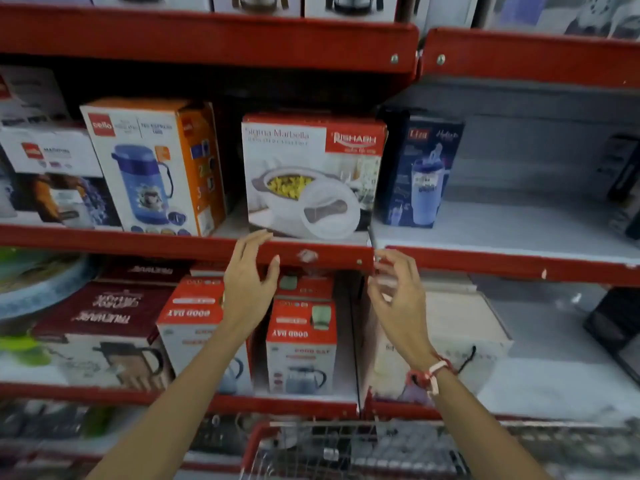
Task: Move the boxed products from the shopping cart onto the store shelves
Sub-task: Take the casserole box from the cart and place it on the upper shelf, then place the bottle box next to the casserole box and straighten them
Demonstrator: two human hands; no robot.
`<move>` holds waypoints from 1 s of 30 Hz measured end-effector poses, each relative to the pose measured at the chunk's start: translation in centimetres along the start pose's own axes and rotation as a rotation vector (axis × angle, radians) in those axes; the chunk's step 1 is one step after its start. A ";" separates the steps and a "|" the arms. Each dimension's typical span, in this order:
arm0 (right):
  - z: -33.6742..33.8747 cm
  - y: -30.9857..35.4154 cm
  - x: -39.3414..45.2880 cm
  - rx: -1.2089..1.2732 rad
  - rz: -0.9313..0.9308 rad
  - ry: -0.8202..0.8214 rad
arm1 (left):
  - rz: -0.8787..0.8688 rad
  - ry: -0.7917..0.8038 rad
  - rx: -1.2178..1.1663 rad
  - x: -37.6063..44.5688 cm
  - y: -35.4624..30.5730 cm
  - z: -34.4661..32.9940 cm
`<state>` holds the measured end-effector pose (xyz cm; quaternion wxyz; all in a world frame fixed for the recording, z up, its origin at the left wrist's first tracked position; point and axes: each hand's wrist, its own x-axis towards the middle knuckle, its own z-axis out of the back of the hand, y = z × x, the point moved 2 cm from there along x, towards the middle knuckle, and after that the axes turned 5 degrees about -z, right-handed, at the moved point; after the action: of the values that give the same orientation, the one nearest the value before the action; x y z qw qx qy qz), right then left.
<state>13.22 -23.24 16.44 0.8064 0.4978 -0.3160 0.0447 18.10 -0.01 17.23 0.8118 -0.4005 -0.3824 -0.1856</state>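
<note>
We see a white and red casserole box [313,174] standing on the middle shelf [194,244], flat on its bottom with its picture side facing out, so shoppers can read it; it sits between an orange flask box [152,164] and a dark blue bottle box [417,168], close to the blue one and with a gap on the orange side.

Our left hand [247,282] is just under the box, in front of the red shelf edge; its fingers are spread wide and hold nothing; the fingertips reach up near the bottom corner of the box, but we cannot tell if they touch it. Our right hand [398,299] is a bit lower and to the right, fingers bent loosely and apart, holding nothing too; a red and white band [433,374] goes round its wrist.

We think the box is in its place now, and both hands are free for the next one.

The boxes look like smooth, shiny cardboard with sharp corners; the shelves are hard red metal with small round screws; the board under the boxes is pale and flat.

At the bottom we see the shopping cart [263,445]; it is made of thin wire bars with a red rim; what lies inside is too blurry to tell.
</note>
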 end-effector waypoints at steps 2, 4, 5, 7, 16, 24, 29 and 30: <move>0.4 -1.0 -2.2 -0.011 -0.012 0.016 | -0.005 0.027 -0.017 -2.2 -0.8 -0.5; 0.9 -2.5 -4.8 -0.030 -0.040 0.029 | 0.018 0.095 -0.032 -5.0 -1.1 -1.4; 1.1 -3.3 -6.1 -0.051 -0.057 0.050 | 0.039 0.144 -0.035 -6.6 -1.1 -2.0; 1.2 -5.1 -8.6 -0.105 -0.109 0.110 | 0.095 0.240 -0.027 -9.7 -1.0 -3.3; 2.1 -15.3 -22.9 -0.236 -0.679 0.466 | 0.419 0.714 -0.087 -27.1 -1.1 -9.5; 4.7 -27.1 -35.6 -0.374 -1.284 0.655 | 1.100 1.173 -0.119 -44.6 0.4 -15.8; 4.6 -31.4 -39.3 -0.208 -1.598 0.583 | 1.392 1.212 -0.157 -50.4 0.7 -18.9; 4.4 -31.9 -39.6 -0.173 -1.617 0.577 | 1.411 1.218 -0.165 -51.1 0.6 -19.4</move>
<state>-8.08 -33.24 -28.85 0.6744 0.4760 0.3503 -0.4425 -5.00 -15.22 -29.90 0.7660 -0.4301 0.4549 0.1457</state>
